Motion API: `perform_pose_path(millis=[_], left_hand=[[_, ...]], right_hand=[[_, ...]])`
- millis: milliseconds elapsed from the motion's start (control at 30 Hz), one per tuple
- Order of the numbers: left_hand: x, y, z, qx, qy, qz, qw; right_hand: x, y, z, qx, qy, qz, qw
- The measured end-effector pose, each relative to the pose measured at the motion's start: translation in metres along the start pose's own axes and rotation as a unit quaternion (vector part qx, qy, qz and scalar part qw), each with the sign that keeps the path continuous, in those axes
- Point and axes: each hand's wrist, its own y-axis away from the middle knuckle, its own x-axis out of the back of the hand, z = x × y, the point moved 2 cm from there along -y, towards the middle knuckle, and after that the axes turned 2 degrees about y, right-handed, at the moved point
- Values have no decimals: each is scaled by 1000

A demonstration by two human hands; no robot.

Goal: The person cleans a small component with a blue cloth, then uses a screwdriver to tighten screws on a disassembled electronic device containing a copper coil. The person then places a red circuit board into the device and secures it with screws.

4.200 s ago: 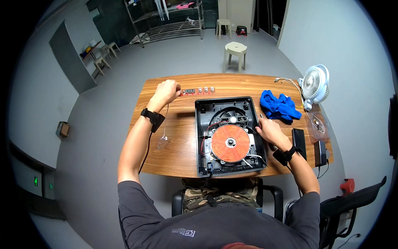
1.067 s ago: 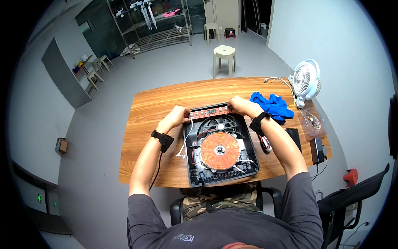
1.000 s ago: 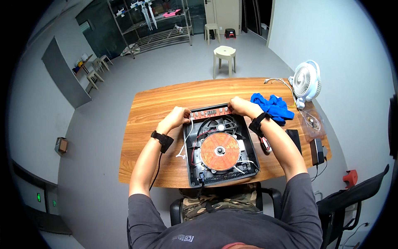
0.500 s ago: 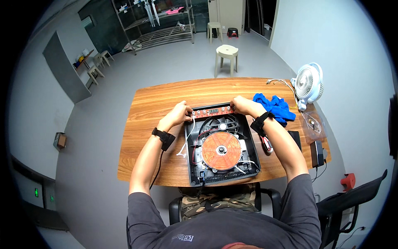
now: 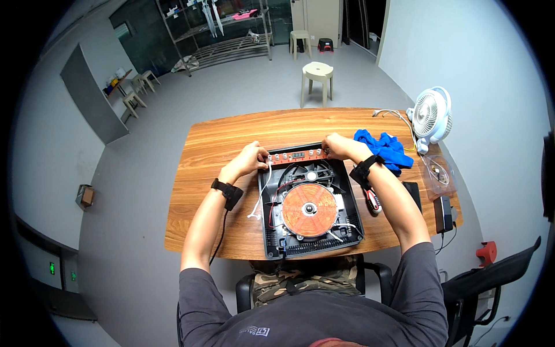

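An opened induction cooker, its black housing (image 5: pixel 312 250) lying flat on the wooden table, is in front of me. Inside sit a round copper coil (image 5: pixel 295 209) and, beyond it, a black cooling fan (image 5: pixel 311 175). A long orange control board (image 5: pixel 283 157) with buttons and a small display lies along the far edge. My left hand (image 5: pixel 253 158) pinches this board at its left end. At the other end, the curled fingers of my right hand (image 5: pixel 341 147) grip it; their tips are partly hidden. A white cable (image 5: pixel 267 185) hangs from the board's left end over the housing's side.
Right of the cooker lie a red-and-white hand tool (image 5: pixel 373 201), a blue cloth (image 5: pixel 384 151), a clear plastic box (image 5: pixel 440 178) and a black power adapter (image 5: pixel 443 214). A white fan (image 5: pixel 430 118) stands at the far right corner. Beyond the table is a stool (image 5: pixel 318 72).
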Motion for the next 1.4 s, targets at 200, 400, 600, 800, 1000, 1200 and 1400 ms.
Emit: perform_pose_path(millis=[200,400,600,800,1000,1200,1400], left_hand=[[-1,2,5,13,1,4,1000],[-3,2,5,-4,10,37,999],[-3,0,-1,4,8,32,999],[-1,5,8,20,35,25,999],[-2,5,5,4,23,28,999],[-6,6,1,15,33,53,998],[-5,5,1,31,51,45,997]], right_hand=[[5,0,-6,-29,-4,-21,999],[4,0,-4,-33,-9,-17,999],[7,4,-11,-29,0,-20,999],[11,6,-13,-45,0,-33,998],[0,5,-5,-21,-16,-4,1000],[-17,-5,10,11,-30,3,1000],[-6,-2,3,-35,-26,-19,999]])
